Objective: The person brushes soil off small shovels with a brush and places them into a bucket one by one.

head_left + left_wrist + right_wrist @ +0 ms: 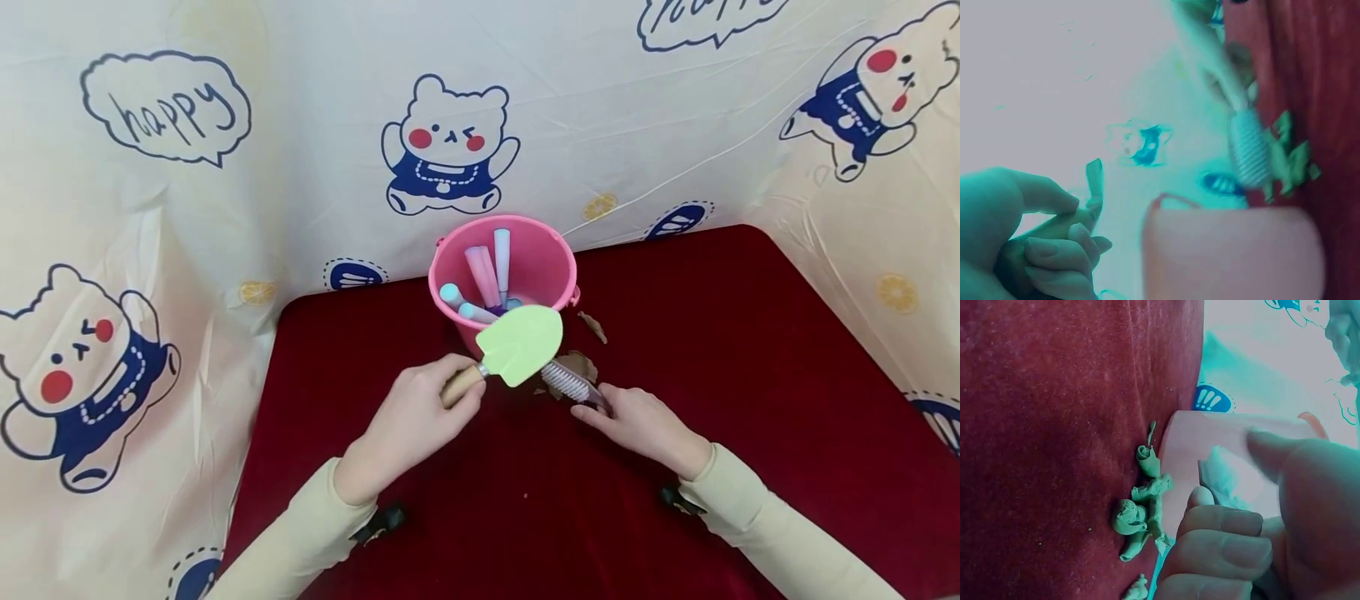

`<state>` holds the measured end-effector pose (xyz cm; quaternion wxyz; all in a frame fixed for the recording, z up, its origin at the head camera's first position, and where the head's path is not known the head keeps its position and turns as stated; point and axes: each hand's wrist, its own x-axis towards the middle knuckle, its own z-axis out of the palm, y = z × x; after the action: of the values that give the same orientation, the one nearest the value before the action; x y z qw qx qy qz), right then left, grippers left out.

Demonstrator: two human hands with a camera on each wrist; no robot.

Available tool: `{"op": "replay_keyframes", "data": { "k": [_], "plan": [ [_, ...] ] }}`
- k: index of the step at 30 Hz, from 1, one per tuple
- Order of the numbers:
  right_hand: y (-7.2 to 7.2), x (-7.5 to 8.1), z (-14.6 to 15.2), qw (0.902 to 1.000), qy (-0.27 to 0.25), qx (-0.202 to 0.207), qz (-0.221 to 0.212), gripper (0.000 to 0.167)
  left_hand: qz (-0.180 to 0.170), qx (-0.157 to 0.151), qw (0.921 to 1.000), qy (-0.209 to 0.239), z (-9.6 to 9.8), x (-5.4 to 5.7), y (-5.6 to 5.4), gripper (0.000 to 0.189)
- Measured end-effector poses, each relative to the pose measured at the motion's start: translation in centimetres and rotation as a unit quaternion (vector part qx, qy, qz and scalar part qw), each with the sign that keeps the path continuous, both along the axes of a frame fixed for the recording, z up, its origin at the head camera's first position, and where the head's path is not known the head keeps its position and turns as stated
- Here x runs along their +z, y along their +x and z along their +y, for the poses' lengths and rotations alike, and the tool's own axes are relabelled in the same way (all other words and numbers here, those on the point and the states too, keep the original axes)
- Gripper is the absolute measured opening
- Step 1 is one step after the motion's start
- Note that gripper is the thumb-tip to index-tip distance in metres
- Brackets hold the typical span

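Note:
In the head view, my left hand (416, 408) grips the wooden handle of a small garden trowel (525, 337). Its light green blade is raised over the front rim of a pink bucket (547, 258). My right hand (641, 423) holds a brush (568, 385) with pale bristles, its head close to the trowel blade. Right by the brush lie curled dry leaves (579, 364) on the table. In the left wrist view, the brush (1249, 150) overlaps the leaves (1294, 162). The right wrist view shows curled leaves (1147, 506) beside the bucket's wall.
Several pale blue and pink handles (483, 275) stick up inside the bucket. One separate leaf piece (594, 327) lies right of the bucket. Dark red cloth (712, 333) covers the table, and a printed white curtain (315, 150) hangs along its back and sides.

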<state>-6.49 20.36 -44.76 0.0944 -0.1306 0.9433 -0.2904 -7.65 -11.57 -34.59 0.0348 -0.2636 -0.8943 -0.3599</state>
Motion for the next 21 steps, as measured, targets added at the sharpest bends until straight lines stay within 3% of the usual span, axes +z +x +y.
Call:
{"op": "replay_keyframes", "data": {
  "k": [4, 9, 14, 21],
  "plan": [
    [0.0, 0.1, 0.0, 0.9998, 0.005, -0.006, -0.019, 0.047, -0.007, 0.021, 0.9996, -0.015, -0.5, 2.1, -1.6, 0.022],
    [0.1, 0.3, -0.2, 0.9994, 0.003, -0.001, -0.034, 0.053, -0.035, 0.035, 0.9982, -0.032, -0.1, 3.7, -4.7, 0.009],
    [0.3, 0.5, -0.5, 0.9992, 0.014, -0.006, -0.038, 0.053, -0.038, 0.045, 0.9979, -0.029, 0.9, 3.8, -7.2, 0.017],
    [0.6, 0.5, -0.7, 0.9995, 0.023, -0.014, -0.019, 0.050, -0.012, 0.007, 0.9997, -0.018, 3.5, 3.0, -9.7, 0.012]
  ]
}}
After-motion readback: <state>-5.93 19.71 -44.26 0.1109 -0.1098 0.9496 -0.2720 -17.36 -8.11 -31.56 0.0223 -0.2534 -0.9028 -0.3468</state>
